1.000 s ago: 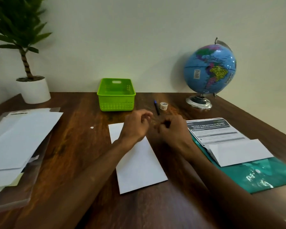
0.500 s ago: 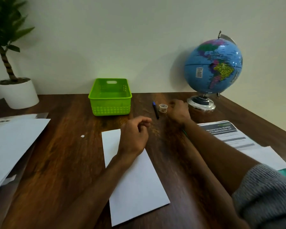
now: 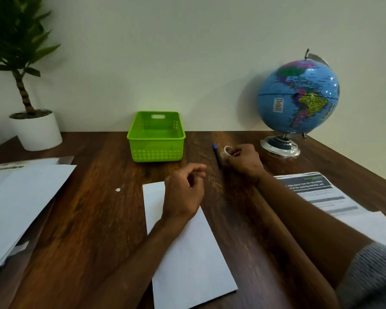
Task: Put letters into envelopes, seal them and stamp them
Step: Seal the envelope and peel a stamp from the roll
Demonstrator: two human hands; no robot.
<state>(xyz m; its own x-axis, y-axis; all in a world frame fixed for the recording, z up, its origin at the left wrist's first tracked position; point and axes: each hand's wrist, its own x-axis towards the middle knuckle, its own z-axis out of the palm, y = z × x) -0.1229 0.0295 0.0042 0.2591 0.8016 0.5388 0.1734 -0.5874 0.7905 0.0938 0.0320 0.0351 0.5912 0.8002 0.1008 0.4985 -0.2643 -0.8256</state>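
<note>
Right hand (image 3: 243, 160) curls around small tape roll (image 3: 227, 152) beside blue pen (image 3: 216, 155), likely fetching it to seal | left hand (image 3: 184, 194) loosely curled, holding nothing, resting on white envelope (image 3: 187, 246) at desk centre, probably steadying it | printed letters (image 3: 316, 192) wait right.

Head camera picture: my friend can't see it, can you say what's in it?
A person's right hand grips a small tape roll beside a blue pen on a wooden desk, while the left hand hovers, loosely curled, over a white envelope. Behind stand a green basket, a globe and a potted plant.
</note>
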